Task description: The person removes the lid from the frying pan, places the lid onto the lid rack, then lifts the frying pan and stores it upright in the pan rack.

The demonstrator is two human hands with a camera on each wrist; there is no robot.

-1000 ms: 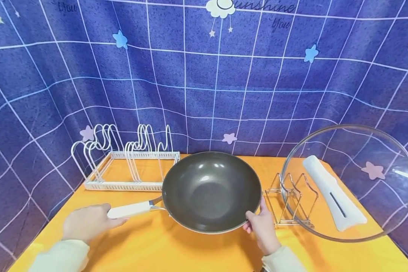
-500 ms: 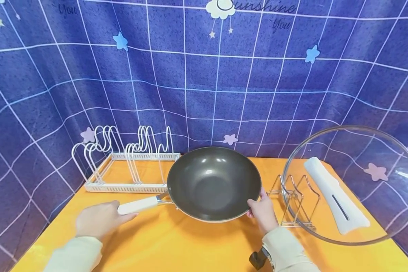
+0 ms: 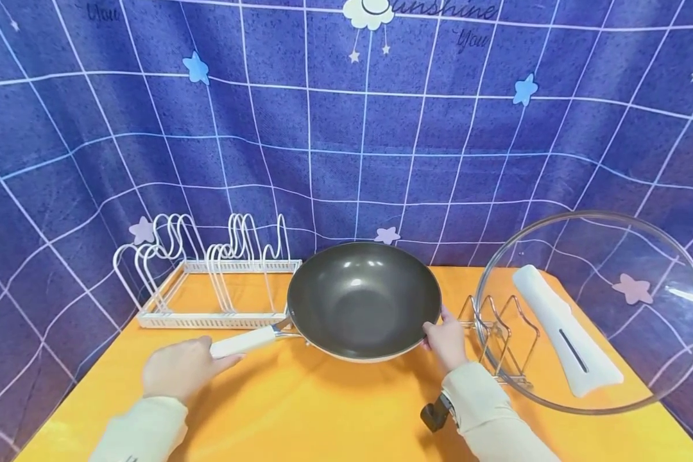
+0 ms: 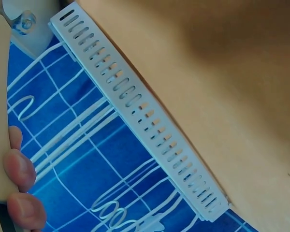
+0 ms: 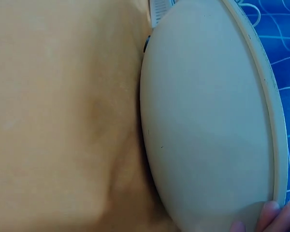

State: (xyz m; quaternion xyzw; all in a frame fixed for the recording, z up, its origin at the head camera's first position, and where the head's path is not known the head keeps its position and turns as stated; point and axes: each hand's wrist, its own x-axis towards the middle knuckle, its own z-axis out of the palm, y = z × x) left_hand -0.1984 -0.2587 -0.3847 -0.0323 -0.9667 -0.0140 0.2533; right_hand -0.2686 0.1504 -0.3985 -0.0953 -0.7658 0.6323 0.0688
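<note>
Spanning the lower part of the head view, the worktop (image 3: 323,417) carries the racks and lid. At the right, a glass lid (image 3: 618,321) stands on edge, tall and broad, so a knock low down could topple it. The dark wok (image 3: 364,308) is mid-scene, held at both sides; whether its base touches the worktop cannot be told. A swing leftward might clip the white rack (image 3: 208,320) near its left edge and push that askew. The slim wire rack (image 3: 507,328) is just beside the right hand (image 3: 446,343); a stray wrist could tip it, lid and all. The left hand (image 3: 176,369) has its grip wrapped round the outer end of the white handle (image 3: 242,342), so the wok may twist. The right grip pinches only the rim; should it slip, that side would likely drop.
</note>
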